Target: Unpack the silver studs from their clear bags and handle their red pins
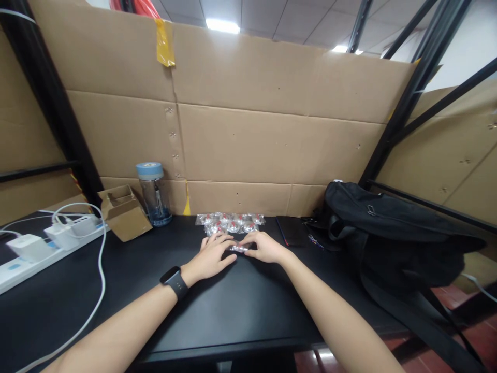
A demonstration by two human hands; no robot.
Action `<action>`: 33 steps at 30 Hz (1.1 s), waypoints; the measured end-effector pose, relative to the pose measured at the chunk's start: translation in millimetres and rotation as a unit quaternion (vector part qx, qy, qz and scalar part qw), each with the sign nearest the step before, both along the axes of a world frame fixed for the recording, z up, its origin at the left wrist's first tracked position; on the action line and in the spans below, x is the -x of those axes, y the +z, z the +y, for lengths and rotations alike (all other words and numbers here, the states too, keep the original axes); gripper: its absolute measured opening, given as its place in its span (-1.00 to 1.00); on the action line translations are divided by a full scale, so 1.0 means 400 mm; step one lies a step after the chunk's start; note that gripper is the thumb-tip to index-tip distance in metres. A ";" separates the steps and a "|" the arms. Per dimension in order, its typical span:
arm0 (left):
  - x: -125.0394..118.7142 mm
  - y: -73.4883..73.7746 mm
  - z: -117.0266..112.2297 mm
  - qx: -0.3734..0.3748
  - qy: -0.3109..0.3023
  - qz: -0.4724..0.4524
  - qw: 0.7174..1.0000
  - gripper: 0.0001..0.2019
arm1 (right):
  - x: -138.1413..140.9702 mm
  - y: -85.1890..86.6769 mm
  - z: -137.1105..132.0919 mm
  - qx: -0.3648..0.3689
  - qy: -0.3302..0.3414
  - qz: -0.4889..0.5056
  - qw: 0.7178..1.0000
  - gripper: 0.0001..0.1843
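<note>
My right hand (266, 247) pinches a small clear plastic packet (238, 248) with a shiny silver content, low over the black table. My left hand (212, 255), with a dark smartwatch on its wrist, lies at the packet's left side with fingers stretched out and the thumb apart. Its fingertips reach close to the packet; whether they touch it is hard to see. Just beyond both hands, several similar clear packets (234, 226) with silver and red items inside lie in two rows. What exactly is inside them is too small to make out.
A white power strip (15, 274) with chargers and a looping white cable lies left. Behind it are an opened cardboard box (126, 215) and a blue-lidded bottle (155, 197). To the right sit a dark flat pouch (291, 231) and a black bag (396, 238). Cardboard walls the back.
</note>
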State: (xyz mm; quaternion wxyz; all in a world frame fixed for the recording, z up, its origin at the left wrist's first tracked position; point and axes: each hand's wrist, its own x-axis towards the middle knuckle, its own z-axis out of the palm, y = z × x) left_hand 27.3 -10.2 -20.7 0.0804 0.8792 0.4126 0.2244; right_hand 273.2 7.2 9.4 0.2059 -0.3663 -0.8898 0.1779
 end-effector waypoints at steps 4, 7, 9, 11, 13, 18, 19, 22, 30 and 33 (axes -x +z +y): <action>-0.001 0.006 0.003 0.003 0.022 -0.023 0.999 -0.71 | 0.003 0.008 -0.004 0.055 -0.003 0.046 0.997 -0.68; -0.005 0.016 0.004 0.017 0.060 -0.041 0.997 -0.77 | 0.005 0.006 -0.003 0.067 -0.015 0.094 0.993 -0.69; -0.007 0.023 0.002 0.033 0.080 -0.050 0.995 -0.76 | 0.007 0.000 0.001 0.076 -0.028 0.101 0.992 -0.69; -0.009 0.030 0.000 0.046 0.092 -0.060 0.993 -0.74 | 0.009 -0.006 0.005 0.091 -0.041 0.098 0.990 -0.68; -0.009 0.036 -0.003 0.057 0.099 -0.071 0.991 -0.73 | 0.010 -0.013 0.009 0.115 -0.051 0.106 0.986 -0.65; -0.007 0.041 0.000 0.091 0.109 -0.108 0.984 -0.70 | 0.014 -0.025 0.012 0.163 -0.030 0.140 0.976 -0.60; -0.006 0.039 0.003 0.101 0.105 -0.115 0.983 -0.69 | 0.016 -0.026 0.012 0.159 -0.026 0.146 0.976 -0.61; -0.005 0.033 0.009 0.127 0.084 -0.136 0.979 -0.66 | 0.019 -0.027 0.012 0.132 -0.035 0.162 0.977 -0.62; -0.004 0.035 0.000 0.099 0.100 -0.124 0.982 -0.59 | 0.021 -0.037 0.020 0.102 -0.084 0.181 0.975 -0.63; -0.003 0.037 -0.001 0.090 0.092 -0.108 0.986 -0.64 | 0.028 -0.047 0.035 0.044 -0.114 0.146 0.982 -0.69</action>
